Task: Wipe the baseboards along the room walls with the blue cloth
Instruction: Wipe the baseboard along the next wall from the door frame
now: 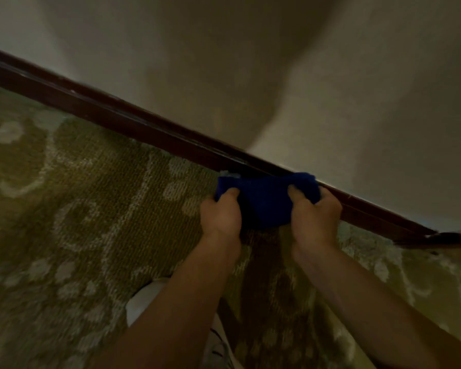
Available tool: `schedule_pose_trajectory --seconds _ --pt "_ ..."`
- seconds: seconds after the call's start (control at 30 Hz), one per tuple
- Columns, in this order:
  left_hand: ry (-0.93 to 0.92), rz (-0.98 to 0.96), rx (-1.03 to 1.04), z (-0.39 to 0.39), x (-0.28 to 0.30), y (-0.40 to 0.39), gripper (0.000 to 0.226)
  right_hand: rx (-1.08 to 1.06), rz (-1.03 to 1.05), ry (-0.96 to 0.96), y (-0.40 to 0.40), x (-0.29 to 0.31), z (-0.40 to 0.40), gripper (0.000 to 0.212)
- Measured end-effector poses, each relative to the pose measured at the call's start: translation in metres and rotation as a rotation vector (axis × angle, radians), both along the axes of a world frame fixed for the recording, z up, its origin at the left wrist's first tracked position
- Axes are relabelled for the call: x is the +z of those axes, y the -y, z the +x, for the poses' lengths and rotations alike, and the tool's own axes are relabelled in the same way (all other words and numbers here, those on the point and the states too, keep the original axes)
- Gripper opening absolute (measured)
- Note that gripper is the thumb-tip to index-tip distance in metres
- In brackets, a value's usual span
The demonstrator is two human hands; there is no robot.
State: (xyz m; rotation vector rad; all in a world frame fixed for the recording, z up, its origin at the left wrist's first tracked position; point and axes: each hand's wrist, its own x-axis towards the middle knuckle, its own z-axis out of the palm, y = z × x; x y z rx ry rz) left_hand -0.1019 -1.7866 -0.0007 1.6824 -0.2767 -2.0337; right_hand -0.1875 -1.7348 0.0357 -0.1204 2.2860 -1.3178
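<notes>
Carpet (72,187): green-gold with a pale floral pattern, covering the floor from the left edge of the view across to the right. Image soft and dim; fine detail not legible.

Baseboard (133,123): dark reddish-brown, running diagonally from upper left down to lower right, where it meets a second length at a corner. Pale wall (250,62) above it, with a broad shadow across it.

Left hand (220,213): fingers curled and clamped on the left end of the blue cloth (264,201), thumb on top of the fabric. The carpet lies directly left of these fingers.

Blue cloth: bunched between the two hands, its upper edge against the baseboard just beyond the fingertips, its lower part hanging over the carpet. Contact with the baseboard face appears likely at the cloth's right end; not certain elsewhere.

Right hand (316,211): fingers curled and gripping the right end of the cloth, thumb on top, knuckles just beside the baseboard.

White shoe (144,302): partly visible below the left forearm, well behind the fingers.
</notes>
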Motion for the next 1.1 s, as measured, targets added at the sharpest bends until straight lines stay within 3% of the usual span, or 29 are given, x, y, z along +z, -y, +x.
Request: schedule_pose_trajectory --seconds 0.1,0.2,0.3,0.4,0.57,0.67,0.77,0.87,1.03,1.1 --pt "0.043 -0.023 0.055 0.014 0.006 0.007 0.064 -0.077 0.007 0.018 0.026 -0.004 0.02 0.011" --pt "0.138 0.003 0.232 0.03 -0.001 0.023 0.051 0.015 -0.016 0.087 0.065 -0.001 0.06 0.028" --pt "0.192 -0.002 0.286 0.035 -0.005 0.027 0.048 0.126 -0.022 0.117 0.076 0.001 0.074 0.022" --pt "0.193 -0.071 0.22 0.026 -0.003 0.016 0.05 0.184 -0.006 0.11 0.048 0.003 0.048 0.015" --pt "0.048 -0.089 -0.061 0.015 0.008 0.009 0.064 0.027 0.019 0.04 0.01 0.009 0.01 0.01" --pt "0.074 -0.07 0.091 0.028 0.011 0.021 0.06 -0.038 0.018 0.04 0.036 0.004 0.036 0.027" --pt "0.176 -0.034 0.307 0.049 0.008 0.042 0.043 0.067 0.018 0.117 0.083 0.003 0.077 0.039" --pt "0.117 -0.051 0.435 0.076 0.0 0.065 0.048 0.197 0.006 0.214 0.112 0.009 0.1 0.043" --pt "0.088 -0.135 0.263 0.055 0.009 0.052 0.046 0.22 -0.031 0.275 0.069 0.011 0.062 0.009" --pt "0.054 -0.139 0.099 0.041 0.012 0.032 0.047 0.132 -0.053 0.257 0.044 0.01 0.042 0.013"
